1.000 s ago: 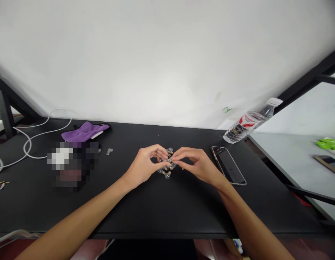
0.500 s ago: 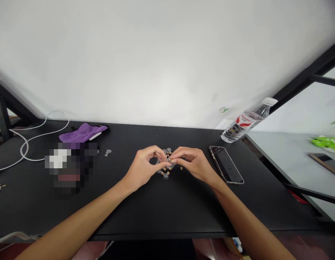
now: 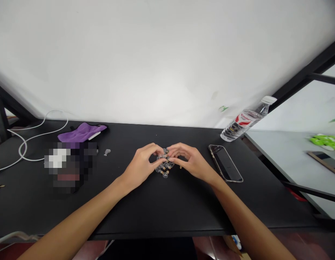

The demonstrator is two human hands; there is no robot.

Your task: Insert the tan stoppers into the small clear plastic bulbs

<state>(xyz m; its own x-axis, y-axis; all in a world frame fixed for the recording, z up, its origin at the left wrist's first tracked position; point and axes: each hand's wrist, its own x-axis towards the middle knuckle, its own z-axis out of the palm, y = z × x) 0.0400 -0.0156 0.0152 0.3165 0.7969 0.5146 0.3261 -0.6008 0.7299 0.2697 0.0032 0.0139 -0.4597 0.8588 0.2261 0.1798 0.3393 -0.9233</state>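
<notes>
Several small clear glass bottles with cork stoppers (image 3: 165, 174) lie in a cluster on the black table (image 3: 146, 213). My left hand (image 3: 146, 160) is over the left side of the cluster, its thumb and fingers closed around a small clear bottle. From the right, my right hand (image 3: 190, 159) reaches to the same spot, thumb and fingertips brought together near the bottle's stopper; what they pinch is too small to make out. A loose cork (image 3: 181, 167) lies beside the cluster, partly under my right hand.
A phone (image 3: 226, 163) and a tilted water bottle (image 3: 247, 119) are on the right. On the left are a purple cloth (image 3: 82, 133), a small clear bottle (image 3: 107, 152), a blurred-out dark object (image 3: 67, 168) and a white cable (image 3: 24, 144).
My fingertips have shifted slightly left and up, and the fingers of my two hands have drawn a little apart. The view has moved slightly.
</notes>
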